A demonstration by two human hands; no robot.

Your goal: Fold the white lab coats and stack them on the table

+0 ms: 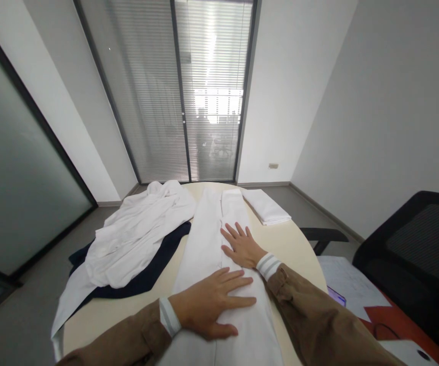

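Note:
A long white garment (200,239) is laid out lengthwise on the round table (295,259), its sides folded in toward a middle seam. Flat on its near part rests my left hand (214,302), fingers spread and pointing right. Farther up, my right hand (242,246) presses on the garment's right half with its fingers apart. Neither hand grips anything. The garment's near end runs out of the bottom of the picture, partly covered by my left hand and sleeve.
Left of the garment, a crumpled white garment (139,229) lies over a dark navy cloth (166,254), hanging past the table edge. A folded white cloth (267,206) sits at the far right. A black chair (417,254), papers (351,284) and a phone (336,296) are on the right.

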